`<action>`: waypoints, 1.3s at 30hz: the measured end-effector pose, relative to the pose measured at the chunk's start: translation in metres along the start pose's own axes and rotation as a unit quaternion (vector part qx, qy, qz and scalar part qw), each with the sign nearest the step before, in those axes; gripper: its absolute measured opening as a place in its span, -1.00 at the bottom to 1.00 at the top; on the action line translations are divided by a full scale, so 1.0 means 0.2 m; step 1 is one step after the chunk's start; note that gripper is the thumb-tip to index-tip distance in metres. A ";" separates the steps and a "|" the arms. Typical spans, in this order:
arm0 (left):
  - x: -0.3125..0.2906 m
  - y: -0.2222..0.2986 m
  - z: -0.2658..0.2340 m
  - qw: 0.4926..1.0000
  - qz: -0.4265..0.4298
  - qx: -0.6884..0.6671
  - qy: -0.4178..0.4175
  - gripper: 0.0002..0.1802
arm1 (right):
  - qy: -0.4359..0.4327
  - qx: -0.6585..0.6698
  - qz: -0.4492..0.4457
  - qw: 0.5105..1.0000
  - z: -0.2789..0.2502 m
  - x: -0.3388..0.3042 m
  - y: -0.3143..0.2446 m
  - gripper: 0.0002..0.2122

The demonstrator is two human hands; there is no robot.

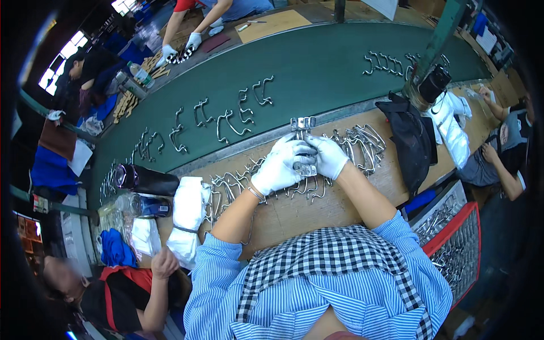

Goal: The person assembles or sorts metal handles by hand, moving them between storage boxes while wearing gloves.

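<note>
Right now I'm at what looks like a handling step, my left hand (283, 165) and right hand (328, 157) curled around shiny metalwork (303, 123) that sits between them, poking out above and below my fingers, and the next move probably calls for an even, two-handed grip.

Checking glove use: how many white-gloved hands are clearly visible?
4: the person's white-gloved left hand and right hand, on shiny silver metal pieces; a co-worker's two white-gloved hands beyond the long green belt. Others may be hidden.
</note>
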State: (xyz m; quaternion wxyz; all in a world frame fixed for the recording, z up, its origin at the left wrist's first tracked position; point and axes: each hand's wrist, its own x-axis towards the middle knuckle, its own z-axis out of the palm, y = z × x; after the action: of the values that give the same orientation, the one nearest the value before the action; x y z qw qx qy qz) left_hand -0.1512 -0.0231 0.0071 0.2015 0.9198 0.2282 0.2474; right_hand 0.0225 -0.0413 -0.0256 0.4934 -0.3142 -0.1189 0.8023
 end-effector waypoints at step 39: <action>-0.17 -0.82 -0.30 0.796 -0.561 0.194 0.117 -0.58 | 0.348 -0.665 -0.286 0.596 -0.34 0.78 -1.08 -0.62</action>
State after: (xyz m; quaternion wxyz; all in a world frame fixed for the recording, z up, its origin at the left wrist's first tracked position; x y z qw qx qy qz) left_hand -0.2634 0.1091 -0.0362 0.0939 0.6145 0.7693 0.1475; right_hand 0.1700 0.1904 -0.0296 0.3559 -0.7603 -0.5226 0.1487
